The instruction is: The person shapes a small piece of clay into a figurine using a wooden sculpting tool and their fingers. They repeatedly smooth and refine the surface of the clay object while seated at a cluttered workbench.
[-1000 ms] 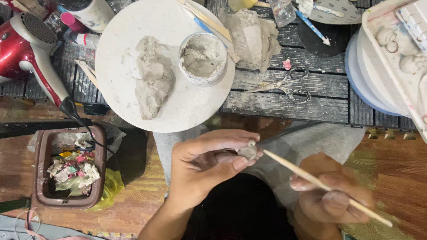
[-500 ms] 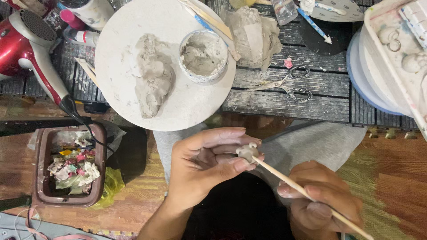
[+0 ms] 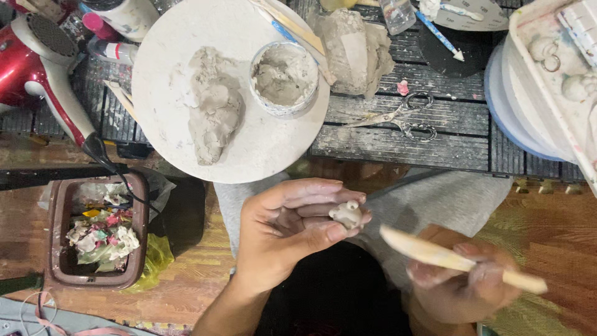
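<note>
Two hands work over a cluttered counter (image 3: 398,140) of dark slats. At far left lies a red hair dryer (image 3: 31,62), its black cord trailing down beside a brown bin (image 3: 59,249) filled with crumpled scraps. Next comes a round white board (image 3: 168,137) carrying a lump of grey clay (image 3: 214,109) and a small cup (image 3: 285,78) of grey slip. Below it, the left hand (image 3: 292,227) pinches a small pale clay figure (image 3: 347,213) between thumb and fingertips, held above the lap and just off the counter's edge. Scissors (image 3: 398,118) lie on the slats above. To the right, the right hand (image 3: 463,283), blurred, is closed around a wooden modelling stick (image 3: 435,252) whose flat tip points toward the figure without touching it. Stacked white plates (image 3: 528,118) sit at far right.
</note>
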